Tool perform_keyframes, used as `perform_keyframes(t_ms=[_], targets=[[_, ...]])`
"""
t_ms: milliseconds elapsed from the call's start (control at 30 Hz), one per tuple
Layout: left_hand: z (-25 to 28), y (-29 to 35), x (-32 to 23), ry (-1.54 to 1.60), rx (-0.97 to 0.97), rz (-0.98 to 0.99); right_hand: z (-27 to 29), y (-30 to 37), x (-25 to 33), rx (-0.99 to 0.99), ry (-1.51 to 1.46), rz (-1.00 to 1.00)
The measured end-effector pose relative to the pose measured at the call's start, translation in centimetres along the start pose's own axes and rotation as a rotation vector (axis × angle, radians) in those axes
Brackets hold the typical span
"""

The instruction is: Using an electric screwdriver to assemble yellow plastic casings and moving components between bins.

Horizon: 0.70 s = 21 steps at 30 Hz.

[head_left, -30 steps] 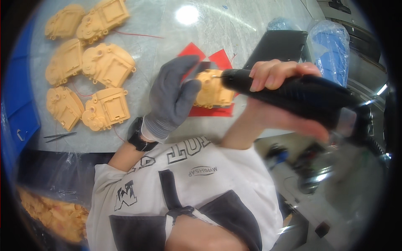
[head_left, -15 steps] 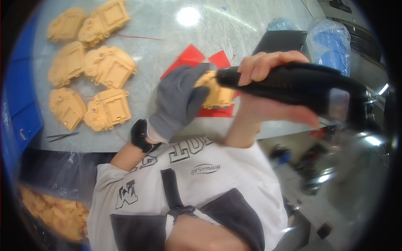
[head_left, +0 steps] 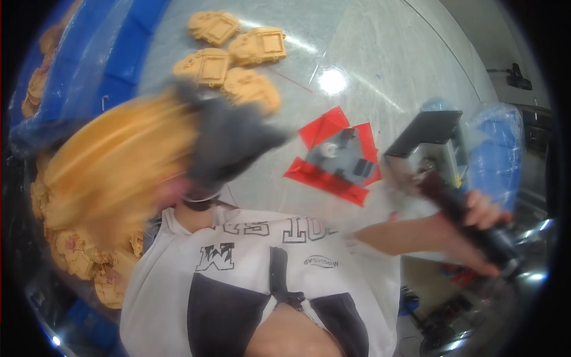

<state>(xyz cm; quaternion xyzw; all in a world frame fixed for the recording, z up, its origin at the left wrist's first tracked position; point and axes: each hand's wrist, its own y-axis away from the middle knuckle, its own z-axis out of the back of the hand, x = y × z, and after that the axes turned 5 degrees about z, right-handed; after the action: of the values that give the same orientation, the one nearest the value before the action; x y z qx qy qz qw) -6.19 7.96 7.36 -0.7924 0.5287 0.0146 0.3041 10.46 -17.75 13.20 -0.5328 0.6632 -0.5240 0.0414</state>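
My left hand (head_left: 229,140), in a grey glove, is closed on a yellow-orange plastic housing (head_left: 119,160). Both are smeared by motion at the left, over the table's near-left side and the heap of similar parts. My bare right hand (head_left: 455,244) grips a black power screwdriver (head_left: 445,195) at the right, its tip slanting up and left toward a dark open box (head_left: 428,131). Between the hands a grey fixture (head_left: 342,157) lies on the table, edged with red pieces (head_left: 324,126); no housing sits on it.
Several yellow-orange housings (head_left: 257,46) lie on the far-left table. Blue plastic-lined bins (head_left: 128,65) stand at the left, beside a heap of loose housings (head_left: 98,259). A plastic-wrapped blue container (head_left: 495,154) stands at the right, past the dark box.
The housing has left the fixture and swung left in my left hand. My right hand has drawn the screwdriver right and nearer to me. The whole view has shifted leftward.
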Motion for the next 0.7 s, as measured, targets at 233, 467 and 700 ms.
perform_keyframes(t_ms=[233, 467, 700], targets=[[2.0, 6.7, -4.8, -0.713, -0.167, -0.145, -1.0, 0.4, -1.5, 0.04, -0.027, -0.048], [4.5, 7.8, 0.1, -2.508, -0.374, 0.436, 2.1, 0.5, -0.2, 0.005, -0.017, -0.058], [1.3, 5.3, 0.1, -1.767, -0.295, 0.214, 3.5, 1.6, 1.3, -0.006, 0.103, -0.188]])
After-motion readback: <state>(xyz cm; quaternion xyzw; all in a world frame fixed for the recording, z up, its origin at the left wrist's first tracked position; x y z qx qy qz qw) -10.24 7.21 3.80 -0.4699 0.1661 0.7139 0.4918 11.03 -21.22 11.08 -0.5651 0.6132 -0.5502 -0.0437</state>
